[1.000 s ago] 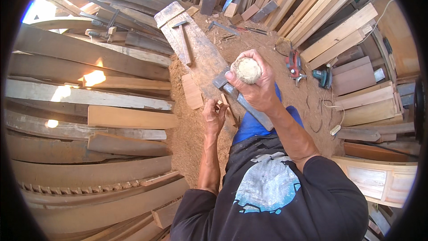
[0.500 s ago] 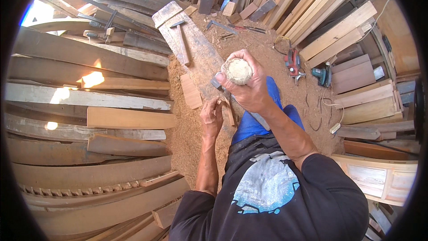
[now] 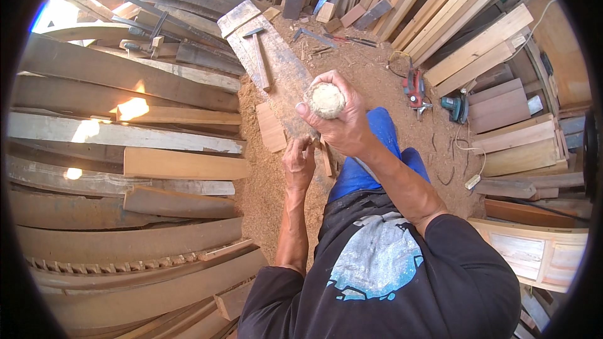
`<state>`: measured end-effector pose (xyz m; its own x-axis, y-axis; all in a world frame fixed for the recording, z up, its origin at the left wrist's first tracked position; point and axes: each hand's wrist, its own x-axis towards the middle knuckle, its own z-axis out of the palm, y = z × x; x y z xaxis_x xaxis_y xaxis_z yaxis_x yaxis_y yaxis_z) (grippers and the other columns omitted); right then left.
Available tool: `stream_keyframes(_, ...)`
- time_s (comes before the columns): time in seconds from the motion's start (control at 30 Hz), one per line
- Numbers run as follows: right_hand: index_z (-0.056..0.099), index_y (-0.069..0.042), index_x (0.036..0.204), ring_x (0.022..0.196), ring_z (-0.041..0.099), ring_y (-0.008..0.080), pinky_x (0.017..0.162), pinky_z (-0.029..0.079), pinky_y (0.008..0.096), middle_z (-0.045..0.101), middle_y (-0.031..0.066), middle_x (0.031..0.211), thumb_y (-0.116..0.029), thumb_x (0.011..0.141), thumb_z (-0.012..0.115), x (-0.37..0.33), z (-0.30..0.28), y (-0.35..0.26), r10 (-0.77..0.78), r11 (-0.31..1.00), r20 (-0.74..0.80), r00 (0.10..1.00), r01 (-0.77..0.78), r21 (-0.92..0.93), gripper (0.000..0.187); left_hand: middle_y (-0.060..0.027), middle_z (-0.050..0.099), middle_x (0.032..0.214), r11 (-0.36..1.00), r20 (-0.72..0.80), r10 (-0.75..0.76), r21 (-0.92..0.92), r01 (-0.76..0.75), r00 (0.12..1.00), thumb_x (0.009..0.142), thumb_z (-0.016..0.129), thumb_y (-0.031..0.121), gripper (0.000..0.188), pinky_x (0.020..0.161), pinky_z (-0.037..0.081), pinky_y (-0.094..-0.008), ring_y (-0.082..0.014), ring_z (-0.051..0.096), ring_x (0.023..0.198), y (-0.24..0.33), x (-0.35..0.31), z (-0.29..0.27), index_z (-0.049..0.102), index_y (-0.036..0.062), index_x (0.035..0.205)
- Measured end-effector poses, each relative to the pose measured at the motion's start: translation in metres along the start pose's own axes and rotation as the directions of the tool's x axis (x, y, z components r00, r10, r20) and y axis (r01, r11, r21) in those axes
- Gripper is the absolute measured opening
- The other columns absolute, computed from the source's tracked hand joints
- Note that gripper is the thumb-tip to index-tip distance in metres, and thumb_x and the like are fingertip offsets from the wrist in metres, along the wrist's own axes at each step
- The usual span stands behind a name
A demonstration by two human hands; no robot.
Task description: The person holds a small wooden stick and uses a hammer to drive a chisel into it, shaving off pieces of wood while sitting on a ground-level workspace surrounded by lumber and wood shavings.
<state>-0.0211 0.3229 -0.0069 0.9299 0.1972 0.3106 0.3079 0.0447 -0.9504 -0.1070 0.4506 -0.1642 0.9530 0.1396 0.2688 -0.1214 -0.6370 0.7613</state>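
Note:
My right hand [image 3: 344,116] is wrapped around a round wooden piece [image 3: 326,100] with a pale, frayed end facing up. Its lower part is hidden by the hand and I cannot tell its full shape. Just left of it and lower, my left hand [image 3: 298,160] is closed, fingertips pressed together over the near part of a worn wooden bench plank [image 3: 276,66]. Whatever those fingers hold is too small or hidden to name. A narrow strip of wood [image 3: 326,158] lies beside the left hand. Farther along the plank rests a hammer [image 3: 260,59] with a wooden handle.
A flat board [image 3: 270,127] lies left of the plank on sawdust. Stacked timber [image 3: 182,163] fills the left side, and more boards [image 3: 465,6] lean at the far right. A red power tool [image 3: 414,88], a teal power tool [image 3: 453,108] and a metal square [image 3: 314,36] lie on the floor.
My right hand has shifted slightly left with the round wooden piece, closer above the left hand. The grey metal part seen by its thumb before is now out of sight. The left hand barely moved.

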Motion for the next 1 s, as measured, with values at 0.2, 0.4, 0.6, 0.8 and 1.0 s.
stream_keyframes(0.2, 0.052, -0.004, 0.100, 0.078, 0.052, 0.0071, 0.071, 0.045, 0.0257, 0.055, 0.0010, 0.084, -0.014, 0.081, 0.077, 0.001, 0.002, -0.003, 0.010, 1.000, 0.007, 1.000, -0.010, -0.007, 0.033, -0.0138, 0.065, 0.087, 0.995, -0.020, -0.029, -0.095, 0.027, 0.999, 0.078, 0.068, -0.006, 0.033, 0.068, 0.054, -0.0355, -0.0258, 0.068, 0.076, 0.005, 0.002, 0.002, 0.057, 0.0015, 0.109)
stream_keyframes(0.4, 0.052, -0.004, 0.100, 0.079, 0.055, 0.0106, 0.073, 0.048, 0.0297, 0.058, 0.0049, 0.084, -0.016, 0.080, 0.077, 0.002, 0.002, -0.006, 0.026, 1.000, 0.033, 0.999, -0.026, -0.005, 0.034, -0.0140, 0.065, 0.086, 0.995, -0.009, -0.033, -0.095, 0.032, 0.999, 0.079, 0.067, -0.004, 0.027, 0.068, 0.054, -0.0358, -0.0272, 0.067, 0.075, 0.002, 0.001, 0.004, 0.059, 0.0012, 0.104)
stream_keyframes(0.6, 0.052, -0.004, 0.100, 0.078, 0.056, 0.0101, 0.072, 0.048, 0.0294, 0.058, 0.0046, 0.083, -0.017, 0.081, 0.076, 0.001, 0.002, -0.004, 0.011, 1.000, 0.045, 0.999, -0.011, -0.009, 0.034, -0.0138, 0.064, 0.085, 0.994, 0.005, 0.000, -0.111, 0.001, 1.000, 0.081, 0.066, -0.004, 0.023, 0.066, 0.055, -0.0358, -0.0274, 0.067, 0.075, 0.003, 0.003, 0.003, 0.059, 0.0014, 0.102)
stream_keyframes(0.8, 0.053, -0.005, 0.100, 0.077, 0.053, 0.0075, 0.070, 0.046, 0.0261, 0.056, 0.0013, 0.083, -0.015, 0.081, 0.077, 0.001, 0.002, -0.007, -0.004, 0.999, 0.069, 0.998, 0.006, -0.032, 0.032, -0.0133, 0.062, 0.082, 0.995, 0.003, 0.031, -0.098, -0.031, 1.000, 0.081, 0.065, -0.004, 0.018, 0.065, 0.055, -0.0354, -0.0277, 0.066, 0.073, 0.013, 0.008, -0.001, 0.059, 0.0015, 0.097)
stream_keyframes(1.0, 0.054, -0.005, 0.100, 0.077, 0.051, 0.0052, 0.070, 0.044, 0.0234, 0.054, -0.0015, 0.083, -0.013, 0.080, 0.077, 0.000, 0.003, -0.007, -0.021, 1.000, 0.067, 0.998, 0.022, -0.015, 0.032, -0.0124, 0.062, 0.080, 0.996, 0.009, 0.051, -0.075, -0.050, 0.999, 0.080, 0.064, -0.005, 0.016, 0.064, 0.053, -0.0364, -0.0279, 0.063, 0.072, 0.010, 0.009, -0.001, 0.059, 0.0020, 0.094)
